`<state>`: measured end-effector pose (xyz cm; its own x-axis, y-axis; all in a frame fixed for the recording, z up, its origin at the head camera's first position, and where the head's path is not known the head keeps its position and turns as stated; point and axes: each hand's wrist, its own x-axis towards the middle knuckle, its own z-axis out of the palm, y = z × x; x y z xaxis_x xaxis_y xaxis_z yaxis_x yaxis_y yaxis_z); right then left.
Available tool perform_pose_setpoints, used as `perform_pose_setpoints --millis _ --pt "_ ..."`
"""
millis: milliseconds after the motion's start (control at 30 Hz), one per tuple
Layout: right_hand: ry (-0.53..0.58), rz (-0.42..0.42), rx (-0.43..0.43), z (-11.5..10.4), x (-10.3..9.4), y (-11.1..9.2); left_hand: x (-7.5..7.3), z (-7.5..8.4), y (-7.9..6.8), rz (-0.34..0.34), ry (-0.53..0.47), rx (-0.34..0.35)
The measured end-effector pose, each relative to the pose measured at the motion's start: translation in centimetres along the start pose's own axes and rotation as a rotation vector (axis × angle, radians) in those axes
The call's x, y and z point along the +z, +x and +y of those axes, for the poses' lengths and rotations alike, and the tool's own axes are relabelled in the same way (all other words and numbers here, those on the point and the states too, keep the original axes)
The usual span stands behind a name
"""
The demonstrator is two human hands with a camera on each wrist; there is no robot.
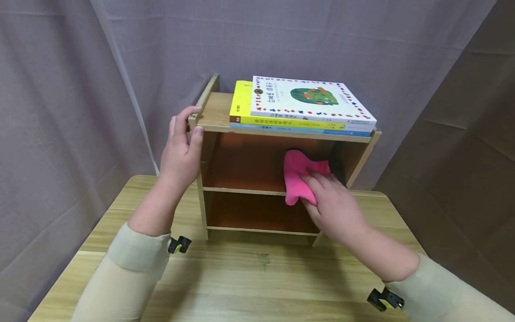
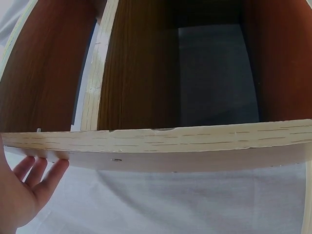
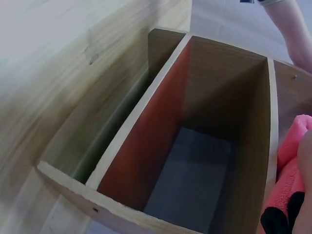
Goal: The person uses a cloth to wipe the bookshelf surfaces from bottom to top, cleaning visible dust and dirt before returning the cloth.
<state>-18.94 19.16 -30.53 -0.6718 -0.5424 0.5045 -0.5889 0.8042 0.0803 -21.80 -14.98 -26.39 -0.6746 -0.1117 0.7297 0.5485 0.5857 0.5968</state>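
A small wooden bookshelf [image 1: 257, 192] stands on the table, its open front toward me. My left hand [image 1: 181, 154] grips its upper left corner, the thumb on the front edge and the fingers against the outer side panel [image 2: 146, 161]. At the right end of the upper compartment, my right hand [image 1: 335, 203] holds a pink cloth [image 1: 295, 174], part of which hangs over the middle shelf board [image 1: 249, 191]. In the right wrist view the pink cloth [image 3: 292, 180] shows at the right edge, with that hand mostly cut off.
Several books lie stacked on the bookshelf's top, a white one [image 1: 281, 96] uppermost and a yellow one [image 1: 241, 100] below. The wooden table [image 1: 241, 286] extends in front. Grey curtains [image 1: 281, 40] hang behind and at the sides.
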Motion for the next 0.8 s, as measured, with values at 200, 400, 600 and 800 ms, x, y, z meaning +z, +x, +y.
perform_pose_setpoints --millis 200,400,600,800 --pt "0.033 -0.012 0.04 -0.5 0.2 -0.2 -0.2 0.0 -0.3 -0.015 -0.001 -0.015" --pt "-0.004 -0.011 0.014 -0.8 0.1 0.3 0.0 -0.2 -0.3 -0.015 -0.013 -0.015" --pt "-0.043 0.048 -0.048 -0.9 0.5 0.4 0.0 0.0 -0.1 -0.022 -0.013 -0.011" --pt "-0.074 0.152 -0.068 -0.9 1.8 0.3 -0.2 0.2 0.0 -0.028 -0.009 -0.013"
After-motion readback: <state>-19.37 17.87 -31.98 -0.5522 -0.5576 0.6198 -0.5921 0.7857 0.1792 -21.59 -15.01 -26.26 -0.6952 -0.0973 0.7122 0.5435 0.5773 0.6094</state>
